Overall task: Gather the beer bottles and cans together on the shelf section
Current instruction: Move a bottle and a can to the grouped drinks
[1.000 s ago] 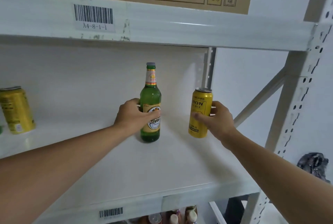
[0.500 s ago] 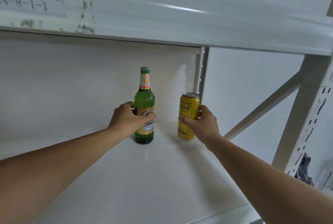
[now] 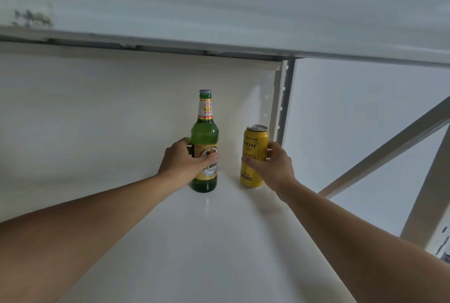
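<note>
A green beer bottle [image 3: 205, 147] stands upright on the white shelf [image 3: 207, 254], just above the middle of the frame and near the back wall, and a yellow beer can [image 3: 254, 154] stands upright just to its right, near it but with a narrow gap between the two. The left hand [image 3: 181, 161] wraps around the bottle's lower body, thumb lying across the front label, fingers curled behind the glass. The right hand [image 3: 270, 166] grips the can from its right side, thumb on the front and fingers curled around the far side. Both containers appear to rest on the shelf board, not lifted. As a judgement, this pair is nearly gathered: they sit side by side in the rear right part of the section, close to the upright post [image 3: 283, 100], and only a small push together or a release seems left for them. Whether other bottles or cans remain elsewhere on the shelf cannot be told, since the view shows only this part. The beam of the shelf above [image 3: 219, 5] fills the top of the frame.
</note>
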The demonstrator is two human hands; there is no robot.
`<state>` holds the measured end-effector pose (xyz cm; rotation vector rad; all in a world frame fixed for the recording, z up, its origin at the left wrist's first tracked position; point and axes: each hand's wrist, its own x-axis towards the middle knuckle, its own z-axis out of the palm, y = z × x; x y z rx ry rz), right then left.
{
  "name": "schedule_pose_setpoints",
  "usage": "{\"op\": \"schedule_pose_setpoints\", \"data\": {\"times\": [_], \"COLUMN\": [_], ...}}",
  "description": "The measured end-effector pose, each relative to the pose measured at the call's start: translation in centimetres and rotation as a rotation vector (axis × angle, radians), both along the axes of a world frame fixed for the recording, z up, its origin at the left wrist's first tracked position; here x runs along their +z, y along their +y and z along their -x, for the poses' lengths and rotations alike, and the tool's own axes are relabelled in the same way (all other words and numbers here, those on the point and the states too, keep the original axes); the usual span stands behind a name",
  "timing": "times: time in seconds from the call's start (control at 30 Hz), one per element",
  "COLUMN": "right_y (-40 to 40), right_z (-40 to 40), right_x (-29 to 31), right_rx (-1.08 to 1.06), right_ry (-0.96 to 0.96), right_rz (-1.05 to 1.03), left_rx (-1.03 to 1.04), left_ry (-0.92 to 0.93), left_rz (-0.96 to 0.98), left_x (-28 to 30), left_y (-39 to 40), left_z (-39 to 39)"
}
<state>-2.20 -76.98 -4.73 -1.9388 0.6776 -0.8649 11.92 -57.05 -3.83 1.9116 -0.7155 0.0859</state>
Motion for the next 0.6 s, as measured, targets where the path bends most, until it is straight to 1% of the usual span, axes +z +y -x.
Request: {"op": "schedule_pose_setpoints", "data": {"times": [0.2, 0.37, 0.6], "right_y": [-0.7, -0.9, -0.4], "right_z": [-0.9, -1.1, -0.8], "right_x": [-0.5, -0.6, -0.8], "right_rx": [0.046, 0.058, 0.073], "right_ry": [-0.014, -0.001, -0.006], "right_rz": [-0.016, 0.015, 0.032], "left_rx": [-0.062, -0.091, -0.152], "left_ry": [0.004, -0.005, 0.057], "left_rz": [-0.005, -0.006, -0.013], "left_x": [-0.5, -0.8, -0.9], "left_y": [-0.6, -0.7, -1.5], "left_z": [-0.4, -0.7, -0.9]}}
